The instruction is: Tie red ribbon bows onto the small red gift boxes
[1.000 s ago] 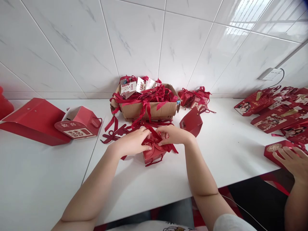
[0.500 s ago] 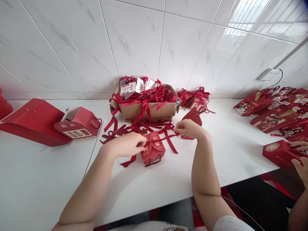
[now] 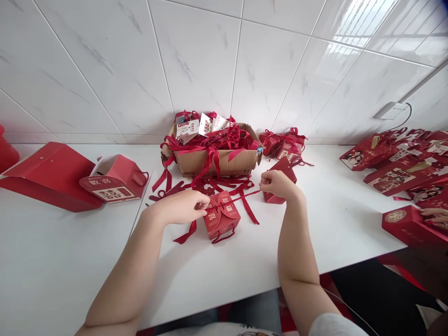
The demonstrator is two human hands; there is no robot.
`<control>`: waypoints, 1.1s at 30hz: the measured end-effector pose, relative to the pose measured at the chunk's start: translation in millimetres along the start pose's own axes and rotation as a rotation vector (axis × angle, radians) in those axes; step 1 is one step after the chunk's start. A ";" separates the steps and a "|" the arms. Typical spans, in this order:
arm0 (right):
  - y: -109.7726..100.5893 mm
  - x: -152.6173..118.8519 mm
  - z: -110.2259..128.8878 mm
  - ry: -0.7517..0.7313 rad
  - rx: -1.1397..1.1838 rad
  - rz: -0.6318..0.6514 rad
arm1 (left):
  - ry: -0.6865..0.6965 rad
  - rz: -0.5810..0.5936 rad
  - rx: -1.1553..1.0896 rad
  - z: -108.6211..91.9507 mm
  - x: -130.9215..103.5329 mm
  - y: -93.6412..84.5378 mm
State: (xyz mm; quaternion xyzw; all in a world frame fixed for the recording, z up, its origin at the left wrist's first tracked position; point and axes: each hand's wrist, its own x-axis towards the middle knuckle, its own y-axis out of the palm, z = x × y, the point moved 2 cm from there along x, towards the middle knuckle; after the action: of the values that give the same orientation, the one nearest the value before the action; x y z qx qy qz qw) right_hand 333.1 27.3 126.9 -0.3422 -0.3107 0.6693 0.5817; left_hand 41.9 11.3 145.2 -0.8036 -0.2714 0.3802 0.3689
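A small red box (image 3: pixel 223 219) with gold characters and a rope handle stands in front of me, its rounded flaps folded over the top. A red ribbon (image 3: pixel 241 198) runs across the flaps, stretched taut. My right hand (image 3: pixel 276 183) pinches the ribbon's right end, beside another red box (image 3: pixel 282 179). At the small box's left top edge, my left hand (image 3: pixel 191 205) is closed on the ribbon; its fingertips partly hide the grip. A loose ribbon tail (image 3: pixel 186 234) hangs below my left hand.
Behind stands a cardboard box (image 3: pixel 215 163) heaped with red ribbons and tags. An open red box (image 3: pixel 114 179) and a large red bag (image 3: pixel 52 175) are on the left. Many red gift boxes (image 3: pixel 388 179) fill the right, where another person's hand (image 3: pixel 436 217) touches one.
My right hand has moved slightly right and up, drawing the ribbon straighter and tighter. My left hand has shifted slightly left. The other person's hands have moved partly out of view.
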 end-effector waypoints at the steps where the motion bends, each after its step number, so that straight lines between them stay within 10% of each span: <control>1: 0.9 0.6 -0.4 0.022 -0.015 -0.022 | 0.007 -0.021 0.012 -0.6 0.2 -0.6; 13: 2.3 -8.0 22.8 0.027 -0.004 -0.045 | -0.115 -0.129 0.078 -2.3 -4.7 -8.5; 19: 36.7 -4.8 54.1 -0.200 0.030 0.478 | -0.046 -0.138 0.101 -6.7 5.2 -1.3; 33: 36.7 -11.5 59.8 -0.547 0.255 0.777 | -0.081 -0.083 0.085 -2.8 9.7 -0.3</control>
State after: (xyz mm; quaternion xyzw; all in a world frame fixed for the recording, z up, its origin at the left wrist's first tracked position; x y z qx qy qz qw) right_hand 264.3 10.0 132.3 -0.1707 -0.2167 0.9349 0.2233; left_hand 49.6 17.4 142.6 -0.7593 -0.3027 0.4078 0.4068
